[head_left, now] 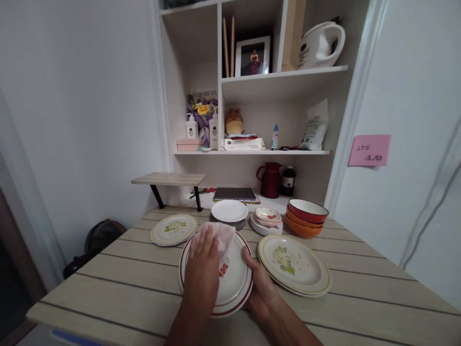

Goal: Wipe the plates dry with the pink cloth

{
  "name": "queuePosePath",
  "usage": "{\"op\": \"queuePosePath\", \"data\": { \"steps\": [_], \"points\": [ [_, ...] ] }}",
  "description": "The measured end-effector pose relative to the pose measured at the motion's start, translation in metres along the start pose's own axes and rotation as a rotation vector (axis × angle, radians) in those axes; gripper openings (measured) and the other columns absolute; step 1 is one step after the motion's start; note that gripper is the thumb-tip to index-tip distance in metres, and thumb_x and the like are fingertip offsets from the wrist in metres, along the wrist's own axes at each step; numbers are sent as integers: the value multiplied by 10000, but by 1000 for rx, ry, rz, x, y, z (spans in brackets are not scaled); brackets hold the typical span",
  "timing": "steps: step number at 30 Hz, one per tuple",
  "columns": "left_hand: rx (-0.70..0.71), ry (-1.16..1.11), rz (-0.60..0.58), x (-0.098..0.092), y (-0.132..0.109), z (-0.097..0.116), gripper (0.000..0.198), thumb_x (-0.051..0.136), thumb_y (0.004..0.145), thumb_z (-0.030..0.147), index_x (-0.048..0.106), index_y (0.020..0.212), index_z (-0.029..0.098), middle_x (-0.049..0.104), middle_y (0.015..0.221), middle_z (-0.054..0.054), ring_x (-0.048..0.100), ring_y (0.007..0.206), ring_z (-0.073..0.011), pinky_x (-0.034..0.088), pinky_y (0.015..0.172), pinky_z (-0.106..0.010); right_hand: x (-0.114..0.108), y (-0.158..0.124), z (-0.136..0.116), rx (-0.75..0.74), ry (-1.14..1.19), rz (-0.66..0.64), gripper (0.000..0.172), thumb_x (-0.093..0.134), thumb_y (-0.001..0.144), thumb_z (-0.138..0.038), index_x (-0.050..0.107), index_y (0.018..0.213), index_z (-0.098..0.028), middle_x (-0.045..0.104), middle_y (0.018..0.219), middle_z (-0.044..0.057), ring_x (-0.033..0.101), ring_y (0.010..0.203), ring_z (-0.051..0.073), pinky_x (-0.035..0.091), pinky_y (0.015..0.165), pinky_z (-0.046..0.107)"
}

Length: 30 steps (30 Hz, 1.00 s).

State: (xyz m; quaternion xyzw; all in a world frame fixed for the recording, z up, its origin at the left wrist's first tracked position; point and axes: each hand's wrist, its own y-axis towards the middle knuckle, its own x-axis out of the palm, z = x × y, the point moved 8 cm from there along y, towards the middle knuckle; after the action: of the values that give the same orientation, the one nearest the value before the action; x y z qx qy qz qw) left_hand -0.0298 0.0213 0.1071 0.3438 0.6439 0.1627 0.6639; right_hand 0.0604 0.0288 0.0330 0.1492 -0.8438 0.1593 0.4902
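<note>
A white plate with dark red rings and red lettering is held tilted over the table, near its front. My right hand grips its right rim, thumb on top and the fingers underneath, partly hidden. Under my left hand a pale pink cloth is pressed against the plate's upper left face. The left fingers lie close together over the cloth. Close by on the right is a stack of large yellow-rimmed plates with a green flower print.
Smaller flowered plates sit at the left. Behind are stacked white plates, small heart-patterned dishes, and red and orange bowls. A small raised shelf stands at the back left; a red jug stands under the wall shelves.
</note>
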Motion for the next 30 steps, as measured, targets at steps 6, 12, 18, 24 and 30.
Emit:
{"op": "queuePosePath", "data": {
  "steps": [6,12,18,24,30],
  "points": [
    [253,-113,114,5,-22,54,489,434,911,107,511,1369,259,494,1476,-48,407,1391,-195,397,1098,-395,-13,-5,-31,-176,44,134,329,534,924,-335,698,1114,-122,761,1042,122,661,1118,243,464,1040,425],
    [200,14,161,-14,-56,20,520,427,895,79,532,1348,314,504,1466,-33,451,1362,-218,333,1132,-475,-7,-6,-36,-174,42,104,442,539,920,-404,642,1230,-107,744,1092,146,660,1120,261,475,1029,449],
    [-1,0,5,-11,-9,-8,415,440,901,117,621,1261,219,471,1482,-92,406,1392,-264,348,1135,-509,2,-2,-9,-30,34,7,494,509,932,-434,611,1259,-77,737,1100,166,653,1135,264,474,1019,472],
    [146,-59,54,11,-2,46,377,458,901,128,624,1236,178,525,1440,-110,460,1353,-262,483,1035,-439,-11,-2,-25,-126,48,94,407,548,919,-363,633,1248,-138,751,1084,116,678,1087,239,478,1020,420],
    [278,-107,150,-3,-53,49,397,446,897,90,610,1216,260,541,1437,-39,481,1339,-199,462,1053,-413,-10,-4,-40,-150,51,68,480,493,940,-429,642,1224,-73,736,1104,164,662,1116,258,475,1023,430]
  ]
}}
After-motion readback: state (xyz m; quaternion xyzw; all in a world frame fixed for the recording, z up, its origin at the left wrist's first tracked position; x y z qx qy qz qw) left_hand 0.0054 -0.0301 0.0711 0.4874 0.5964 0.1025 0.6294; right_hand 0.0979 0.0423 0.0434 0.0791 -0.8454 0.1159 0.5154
